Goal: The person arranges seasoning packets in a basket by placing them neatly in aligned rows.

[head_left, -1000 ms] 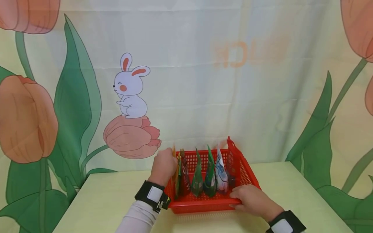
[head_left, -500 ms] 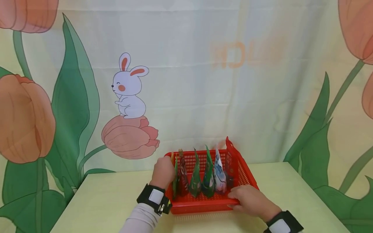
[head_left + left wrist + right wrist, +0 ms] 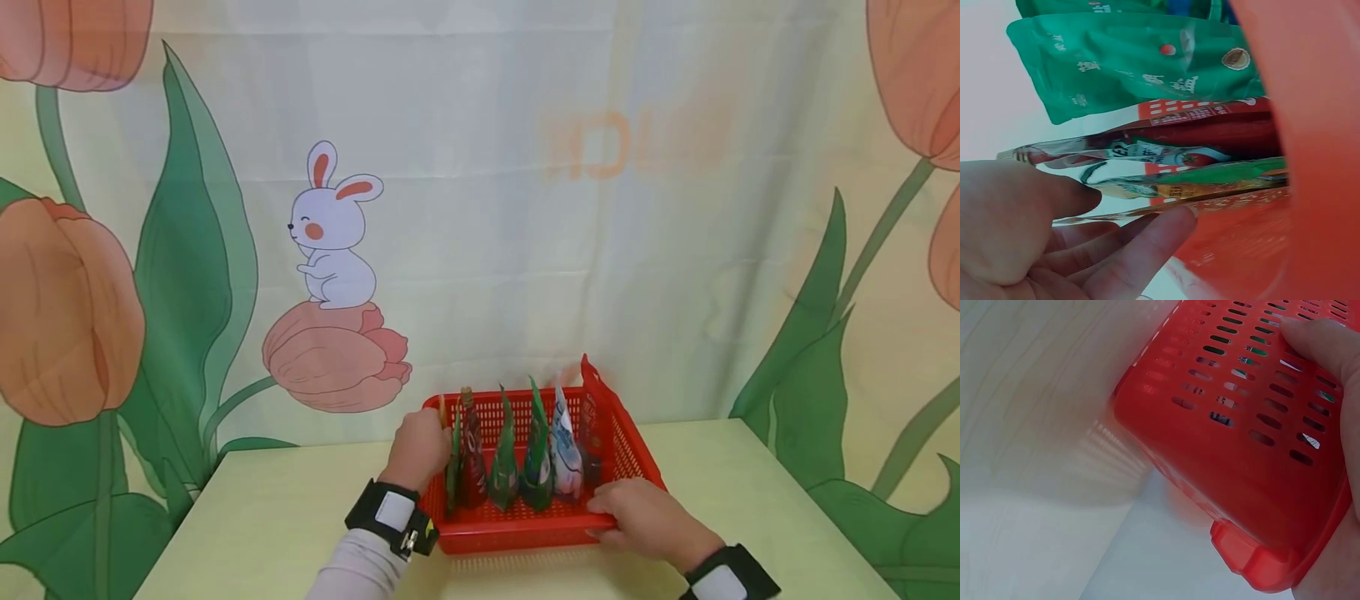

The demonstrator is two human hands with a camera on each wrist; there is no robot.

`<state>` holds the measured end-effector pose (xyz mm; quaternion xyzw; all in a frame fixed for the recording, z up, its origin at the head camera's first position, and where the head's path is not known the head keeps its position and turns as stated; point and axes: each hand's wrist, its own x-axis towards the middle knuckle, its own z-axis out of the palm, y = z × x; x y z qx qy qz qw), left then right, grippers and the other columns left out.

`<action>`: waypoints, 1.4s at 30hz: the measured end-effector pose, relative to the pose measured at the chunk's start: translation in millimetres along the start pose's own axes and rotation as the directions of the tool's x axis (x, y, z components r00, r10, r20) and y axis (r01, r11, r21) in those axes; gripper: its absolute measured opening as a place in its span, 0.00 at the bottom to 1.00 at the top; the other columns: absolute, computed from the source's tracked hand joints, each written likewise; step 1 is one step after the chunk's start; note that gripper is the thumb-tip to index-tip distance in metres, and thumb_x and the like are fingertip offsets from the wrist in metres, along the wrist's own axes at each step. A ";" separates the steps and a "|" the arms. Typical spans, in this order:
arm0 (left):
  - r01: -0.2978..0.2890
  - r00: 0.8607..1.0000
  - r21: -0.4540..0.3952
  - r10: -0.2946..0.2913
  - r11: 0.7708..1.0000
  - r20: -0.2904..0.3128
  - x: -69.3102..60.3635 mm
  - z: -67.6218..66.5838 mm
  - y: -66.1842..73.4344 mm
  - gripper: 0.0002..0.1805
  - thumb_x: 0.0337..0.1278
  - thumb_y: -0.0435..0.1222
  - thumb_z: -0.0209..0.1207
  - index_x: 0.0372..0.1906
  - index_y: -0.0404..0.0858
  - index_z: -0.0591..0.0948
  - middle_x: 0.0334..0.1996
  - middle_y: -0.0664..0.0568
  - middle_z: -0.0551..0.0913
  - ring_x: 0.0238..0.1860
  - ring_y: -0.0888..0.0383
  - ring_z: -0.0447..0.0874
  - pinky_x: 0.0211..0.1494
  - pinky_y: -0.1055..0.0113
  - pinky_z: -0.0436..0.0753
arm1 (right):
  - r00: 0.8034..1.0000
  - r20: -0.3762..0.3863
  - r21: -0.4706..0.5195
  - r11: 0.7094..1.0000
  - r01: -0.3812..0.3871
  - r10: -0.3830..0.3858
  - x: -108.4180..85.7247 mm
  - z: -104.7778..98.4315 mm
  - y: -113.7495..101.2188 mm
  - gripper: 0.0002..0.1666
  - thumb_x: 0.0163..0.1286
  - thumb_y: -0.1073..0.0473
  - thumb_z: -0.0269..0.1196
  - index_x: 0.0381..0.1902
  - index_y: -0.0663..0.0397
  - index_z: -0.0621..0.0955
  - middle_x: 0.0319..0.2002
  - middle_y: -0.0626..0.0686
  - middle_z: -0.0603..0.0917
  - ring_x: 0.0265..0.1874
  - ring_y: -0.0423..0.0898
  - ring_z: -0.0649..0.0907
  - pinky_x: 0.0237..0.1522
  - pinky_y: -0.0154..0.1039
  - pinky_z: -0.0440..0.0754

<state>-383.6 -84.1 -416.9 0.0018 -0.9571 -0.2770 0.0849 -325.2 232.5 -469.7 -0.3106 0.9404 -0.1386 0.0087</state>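
The red plastic basket (image 3: 525, 536) stands on the table with a row of upright packets inside. My left hand (image 3: 417, 450) is at its left end. In the left wrist view, the thumb and spread fingers lie on either side of a thin orange-gold packet (image 3: 1229, 201), and a gap shows by the thumb. Beside that packet are a green-and-yellow packet (image 3: 1254, 172), a red pouch with a tomato picture (image 3: 1235, 139) and a green pouch (image 3: 1129, 62). My right hand (image 3: 648, 518) grips the basket's front right rim; its fingertips under the rim are mostly hidden.
Further right in the basket stand another green pouch (image 3: 537, 467), a white-and-blue pouch (image 3: 566, 458) and a tall red pouch (image 3: 595, 417). A pale yellow tabletop (image 3: 300, 508) surrounds the basket. Behind it hangs a curtain (image 3: 487, 208) printed with tulips and a rabbit.
The orange packet at the left has gone lower into the basket, and my left hand has come down with it, then shifted slightly left. My right hand keeps its grip on the rim.
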 end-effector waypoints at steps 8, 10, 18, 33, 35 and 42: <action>0.007 1.000 -0.035 -0.007 0.999 -0.019 -8.1 -7.9 -2.0 0.12 0.69 0.38 0.63 0.40 0.30 0.82 0.24 0.46 0.82 0.22 0.57 0.81 0.24 0.68 0.84 | 1.000 0.006 0.024 1.000 -0.004 0.003 2.6 1.6 1.8 0.06 0.61 0.49 0.76 0.34 0.35 0.88 0.28 0.33 0.81 0.27 0.34 0.76 0.41 0.35 0.81; 0.014 0.999 -0.039 -0.015 0.999 -0.032 -9.6 -9.0 -4.0 0.13 0.69 0.39 0.63 0.40 0.30 0.81 0.24 0.46 0.82 0.22 0.56 0.83 0.25 0.66 0.86 | 1.000 0.004 0.023 1.000 -0.001 0.001 3.8 2.3 2.7 0.05 0.61 0.49 0.76 0.34 0.35 0.88 0.28 0.33 0.81 0.27 0.34 0.76 0.40 0.34 0.80; 0.020 0.999 -0.058 -0.023 0.998 -0.044 -14.9 -14.2 -13.9 0.15 0.69 0.40 0.62 0.42 0.29 0.78 0.26 0.44 0.83 0.23 0.55 0.85 0.25 0.64 0.87 | 1.000 0.007 0.036 0.999 -0.002 0.002 6.7 4.9 2.0 0.05 0.61 0.50 0.76 0.34 0.35 0.88 0.27 0.33 0.81 0.27 0.34 0.77 0.41 0.34 0.81; -0.024 0.995 -0.049 0.019 0.999 -0.095 -19.6 -21.1 -27.9 0.15 0.72 0.41 0.59 0.43 0.30 0.79 0.26 0.45 0.83 0.24 0.55 0.87 0.29 0.60 0.89 | 0.999 -0.020 0.025 0.999 -0.029 0.030 11.2 4.2 -6.4 0.09 0.58 0.43 0.76 0.34 0.35 0.89 0.28 0.32 0.82 0.26 0.34 0.77 0.41 0.35 0.82; -0.043 0.993 -0.044 0.038 0.998 -0.116 -20.3 -22.0 -31.4 0.16 0.73 0.41 0.58 0.46 0.29 0.80 0.28 0.43 0.86 0.25 0.53 0.88 0.32 0.58 0.90 | 0.999 -0.030 0.096 0.995 -0.041 0.044 10.5 3.2 -6.5 0.12 0.58 0.37 0.75 0.33 0.32 0.89 0.28 0.32 0.82 0.27 0.34 0.78 0.39 0.34 0.81; -0.077 0.987 0.015 0.079 0.997 -0.137 -21.7 -24.7 -52.7 0.21 0.72 0.38 0.57 0.58 0.25 0.79 0.45 0.34 0.88 0.38 0.43 0.91 0.42 0.48 0.89 | 0.973 -0.187 0.241 0.967 -0.087 0.134 6.9 -13.6 2.9 0.09 0.65 0.39 0.71 0.34 0.33 0.88 0.30 0.34 0.84 0.31 0.37 0.80 0.39 0.31 0.83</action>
